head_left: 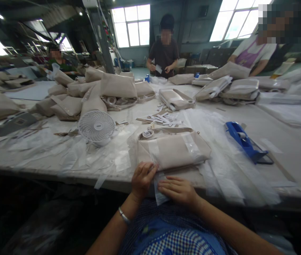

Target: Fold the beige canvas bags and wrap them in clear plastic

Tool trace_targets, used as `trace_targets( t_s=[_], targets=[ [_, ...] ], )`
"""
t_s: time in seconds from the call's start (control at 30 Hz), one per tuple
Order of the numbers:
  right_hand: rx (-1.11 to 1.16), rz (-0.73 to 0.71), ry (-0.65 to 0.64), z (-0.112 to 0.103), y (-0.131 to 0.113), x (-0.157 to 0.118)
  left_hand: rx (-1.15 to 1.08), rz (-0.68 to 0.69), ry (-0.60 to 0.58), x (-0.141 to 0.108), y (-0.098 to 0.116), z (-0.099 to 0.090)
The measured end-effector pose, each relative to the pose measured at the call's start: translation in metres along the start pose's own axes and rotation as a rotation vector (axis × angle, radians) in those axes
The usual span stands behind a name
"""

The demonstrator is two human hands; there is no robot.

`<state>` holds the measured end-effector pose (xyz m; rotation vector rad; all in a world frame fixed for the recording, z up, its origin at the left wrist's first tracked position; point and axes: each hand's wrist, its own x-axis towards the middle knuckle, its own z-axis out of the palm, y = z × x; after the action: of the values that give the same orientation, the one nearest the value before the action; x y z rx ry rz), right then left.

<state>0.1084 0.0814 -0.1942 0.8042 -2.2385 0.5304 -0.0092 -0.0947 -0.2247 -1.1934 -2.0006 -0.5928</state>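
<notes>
A beige handbag (171, 148) lies in front of me near the table's front edge, its strap coiled at the upper left. Clear plastic pieces (192, 144) lie across its front face. My left hand (143, 180) is closed at the bag's lower left corner, thumb and fingers drawn together on the plastic there. A strip of clear plastic film (161, 193) hangs over the table edge below the bag. My right hand (179, 190) lies flat on that film, fingers stretched out toward the left hand. The right fingers' undersides are hidden.
A white fan (96, 126) stands at left, and a blue tape dispenser (246, 141) at right. Plastic sheets (219, 170) spread beside the bag. Paper strips (163, 118) lie behind it. More beige bags (118, 86) are piled farther back. Several people work across the table.
</notes>
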Motion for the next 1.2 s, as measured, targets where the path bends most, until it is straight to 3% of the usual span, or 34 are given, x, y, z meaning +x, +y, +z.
trace_targets(
  t_s=[0.13,0.3,0.57,0.77,0.87,0.93,1.0,1.1,1.2],
  targets=[
    [-0.005,0.123,0.031,-0.012,0.029,0.034,-0.006,-0.045,0.011,0.001,0.004,-0.001],
    [0.007,0.277,-0.024,-0.004,0.063,0.061,-0.043,-0.059,0.038,0.001,0.001,-0.002],
    [-0.073,0.433,-0.143,0.013,0.092,0.075,-0.015,-0.022,-0.031,0.003,-0.005,-0.009],
    [-0.153,0.491,-0.053,0.013,0.096,0.077,-0.002,-0.033,-0.118,0.012,-0.004,-0.015],
    [-0.218,0.434,0.024,-0.021,0.09,0.048,-0.004,-0.048,-0.1,0.012,-0.003,-0.016],
    [-0.298,0.449,0.083,-0.061,0.09,0.016,0.021,-0.035,-0.069,0.01,-0.004,-0.014],
    [-0.444,0.563,0.173,-0.112,0.096,-0.022,0.039,-0.018,-0.067,0.007,-0.007,-0.011],
    [-0.672,0.936,0.364,-0.19,0.115,-0.075,0.032,0.005,-0.07,0.005,-0.011,-0.007],
    [-0.523,1.442,0.478,-0.241,0.141,-0.108,0.024,0.026,-0.062,0.005,-0.013,-0.007]
  ],
)
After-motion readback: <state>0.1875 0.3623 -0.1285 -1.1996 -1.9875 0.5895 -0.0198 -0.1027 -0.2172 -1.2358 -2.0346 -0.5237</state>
